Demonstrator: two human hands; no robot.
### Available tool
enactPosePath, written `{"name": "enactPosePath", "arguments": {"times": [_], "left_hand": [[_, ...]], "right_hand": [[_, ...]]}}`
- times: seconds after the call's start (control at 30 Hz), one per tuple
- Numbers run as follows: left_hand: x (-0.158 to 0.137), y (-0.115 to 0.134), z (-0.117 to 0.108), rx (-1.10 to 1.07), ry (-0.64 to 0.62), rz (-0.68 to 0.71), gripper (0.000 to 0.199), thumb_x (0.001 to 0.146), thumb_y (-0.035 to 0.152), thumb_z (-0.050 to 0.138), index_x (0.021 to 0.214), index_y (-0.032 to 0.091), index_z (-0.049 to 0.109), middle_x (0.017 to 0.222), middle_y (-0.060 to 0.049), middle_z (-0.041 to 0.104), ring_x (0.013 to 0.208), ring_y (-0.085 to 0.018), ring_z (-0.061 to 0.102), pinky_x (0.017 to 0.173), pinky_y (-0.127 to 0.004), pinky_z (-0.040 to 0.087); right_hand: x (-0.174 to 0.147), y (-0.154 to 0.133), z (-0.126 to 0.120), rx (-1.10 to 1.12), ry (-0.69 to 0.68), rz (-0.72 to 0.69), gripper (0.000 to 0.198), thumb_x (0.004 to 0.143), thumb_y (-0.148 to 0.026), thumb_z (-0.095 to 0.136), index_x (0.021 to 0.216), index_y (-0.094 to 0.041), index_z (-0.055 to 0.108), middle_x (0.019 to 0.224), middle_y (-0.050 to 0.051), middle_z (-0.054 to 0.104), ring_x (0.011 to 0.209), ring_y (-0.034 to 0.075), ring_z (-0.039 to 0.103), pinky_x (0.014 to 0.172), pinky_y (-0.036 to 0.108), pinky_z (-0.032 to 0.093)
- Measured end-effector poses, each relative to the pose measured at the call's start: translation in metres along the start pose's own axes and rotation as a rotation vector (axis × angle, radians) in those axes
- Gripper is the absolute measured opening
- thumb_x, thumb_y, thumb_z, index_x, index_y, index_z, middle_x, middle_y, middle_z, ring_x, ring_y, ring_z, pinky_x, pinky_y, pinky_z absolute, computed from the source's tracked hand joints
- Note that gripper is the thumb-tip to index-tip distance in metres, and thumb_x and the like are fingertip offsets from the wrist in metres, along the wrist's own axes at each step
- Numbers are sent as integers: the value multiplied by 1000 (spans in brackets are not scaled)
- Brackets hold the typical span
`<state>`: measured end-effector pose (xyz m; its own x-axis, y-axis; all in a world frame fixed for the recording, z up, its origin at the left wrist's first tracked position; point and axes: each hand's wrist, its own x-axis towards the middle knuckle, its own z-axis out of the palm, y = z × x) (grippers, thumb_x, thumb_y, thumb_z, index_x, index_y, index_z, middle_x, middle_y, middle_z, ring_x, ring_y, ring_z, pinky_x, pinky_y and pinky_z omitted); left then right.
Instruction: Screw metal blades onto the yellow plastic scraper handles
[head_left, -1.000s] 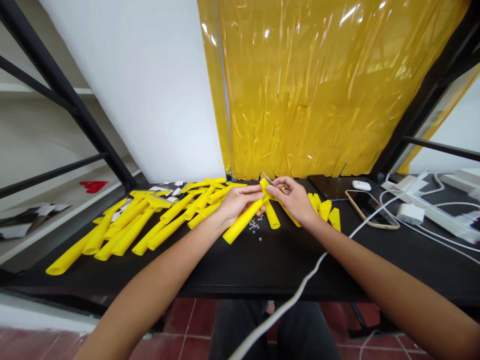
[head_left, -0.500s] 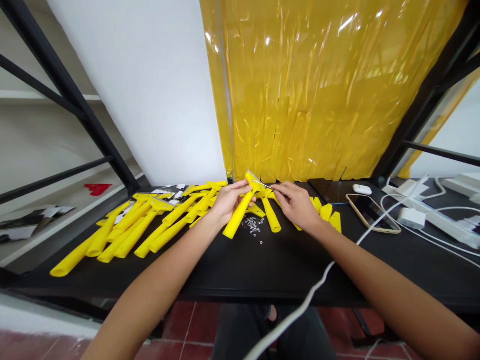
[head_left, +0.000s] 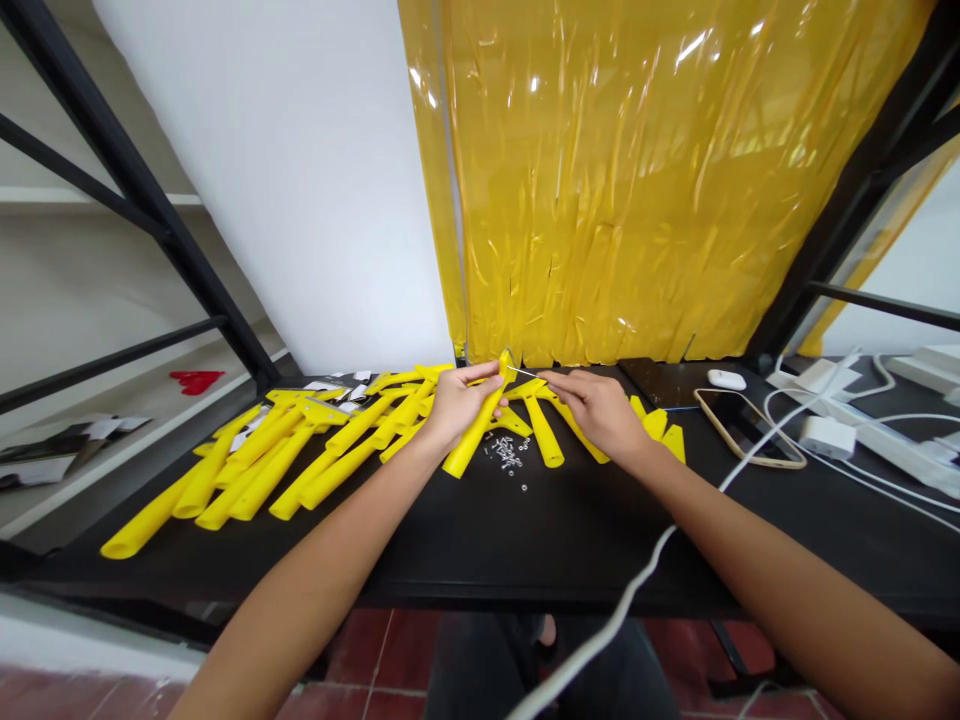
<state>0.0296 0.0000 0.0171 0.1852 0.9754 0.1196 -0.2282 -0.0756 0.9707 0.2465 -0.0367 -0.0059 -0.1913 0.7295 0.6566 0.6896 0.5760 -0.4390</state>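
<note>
My left hand (head_left: 459, 400) is closed around a yellow plastic scraper (head_left: 474, 440), its hollow handle slanting down toward me and its head turned edge-on. In my right hand (head_left: 596, 405) is a thin metal screwdriver (head_left: 523, 372), its shaft reaching left to the scraper's head; whether the tip touches a screw is too small to tell. Under the hands a small heap of nuts and screws (head_left: 507, 452) lies on the black table (head_left: 465, 540). Another yellow scraper handle (head_left: 544, 435) rests just right of the heap.
Many yellow scrapers (head_left: 289, 440) lie piled at the left. Flat yellow pieces (head_left: 673, 443) sit beyond my right wrist. Farther right are a phone (head_left: 750, 428), a white earbud case (head_left: 726, 380), and a charger (head_left: 825, 436) with cables. A white cable (head_left: 637, 570) crosses my right forearm.
The scraper in my left hand has turned, so its head now shows edge-on instead of its broad face. The screwdriver stays against or close to the head.
</note>
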Motion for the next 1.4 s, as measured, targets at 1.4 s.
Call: {"name": "enactPosePath", "arguments": {"times": [1.4], "left_hand": [[0, 5, -3, 79, 40, -17, 43, 80, 10, 79, 122, 5, 73, 80, -12, 76, 63, -19, 70, 56, -30, 56]], "right_hand": [[1, -10, -2, 39, -40, 237, 24, 98, -44, 52, 92, -23, 59, 87, 5, 71, 76, 21, 65, 70, 30, 43]]}}
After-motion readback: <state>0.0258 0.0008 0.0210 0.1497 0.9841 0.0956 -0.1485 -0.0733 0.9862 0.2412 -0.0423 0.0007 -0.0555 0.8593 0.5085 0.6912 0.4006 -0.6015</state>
